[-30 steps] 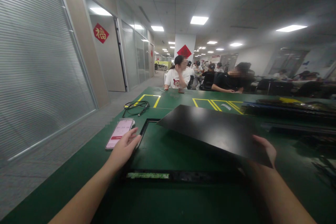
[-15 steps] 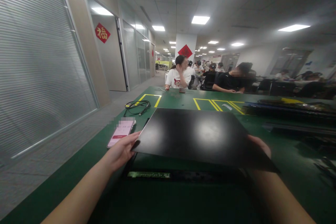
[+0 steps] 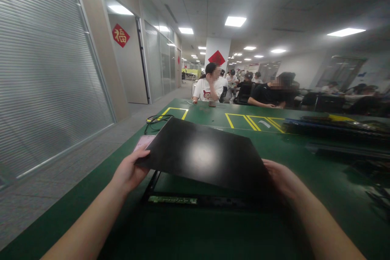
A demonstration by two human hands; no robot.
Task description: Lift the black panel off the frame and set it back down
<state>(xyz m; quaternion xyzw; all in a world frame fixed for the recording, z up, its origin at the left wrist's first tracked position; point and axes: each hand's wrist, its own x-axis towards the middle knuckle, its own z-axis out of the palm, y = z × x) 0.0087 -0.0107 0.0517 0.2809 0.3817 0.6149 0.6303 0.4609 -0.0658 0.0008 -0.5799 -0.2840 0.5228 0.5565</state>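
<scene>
Over the frame (image 3: 170,199), panel (image 3: 201,154) now covers more

Surface finish: black panel and bench

Black panel (image 3: 201,156): smooth, semi-gloss sheet, reflecting a soft ceiling-light patch. Bench (image 3: 304,162): matt green mat, marked with glossy yellow tape lines (image 3: 243,122). Black frame (image 3: 210,201) beneath: dull, dark finish.

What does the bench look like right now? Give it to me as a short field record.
left hand: grips the near-left edge of the black panel
right hand: grips the panel's near-right corner
black panel: held tilted above the black frame
black frame: flat on the green table
phone: on the table, partly hidden by the panel
cable: coiled beyond the phone
</scene>
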